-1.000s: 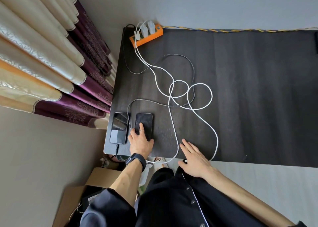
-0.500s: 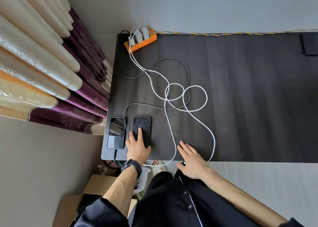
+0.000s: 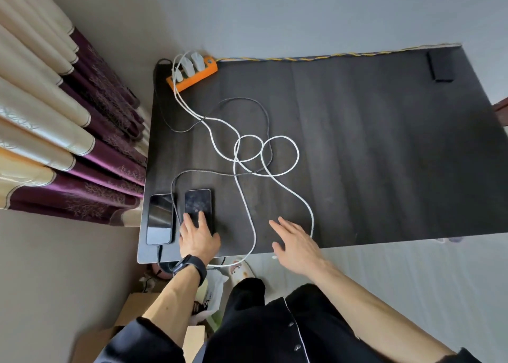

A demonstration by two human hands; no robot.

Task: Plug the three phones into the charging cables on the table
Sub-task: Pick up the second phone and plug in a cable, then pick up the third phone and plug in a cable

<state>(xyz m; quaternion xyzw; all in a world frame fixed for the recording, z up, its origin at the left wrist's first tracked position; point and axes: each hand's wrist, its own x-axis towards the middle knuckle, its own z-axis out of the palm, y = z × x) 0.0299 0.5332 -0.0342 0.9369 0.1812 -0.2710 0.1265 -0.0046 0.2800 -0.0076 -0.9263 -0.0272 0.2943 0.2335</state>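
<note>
Two dark phones lie side by side at the table's near left corner. The left phone [image 3: 160, 217] has a dark cable in its bottom end. My left hand [image 3: 198, 237] lies flat on the lower half of the second phone [image 3: 198, 202], fingers on the screen. A third dark phone [image 3: 440, 66] sits at the far right corner. White cables [image 3: 280, 158] and a grey braided cable [image 3: 220, 172] loop from the orange power strip [image 3: 193, 74] toward me. My right hand [image 3: 295, 243] hovers open over the front edge, next to a white cable.
The dark table [image 3: 371, 156] stands against a grey wall. Cream and purple curtains [image 3: 68, 142] hang at its left side. A cardboard box [image 3: 132, 310] and a plastic bag sit on the floor under the near left corner. A yellow-blue cord runs along the back edge.
The view has shifted, bringing the third phone at the far right corner into sight. My right hand has lifted slightly with fingers spread. My left hand stays on the second phone.
</note>
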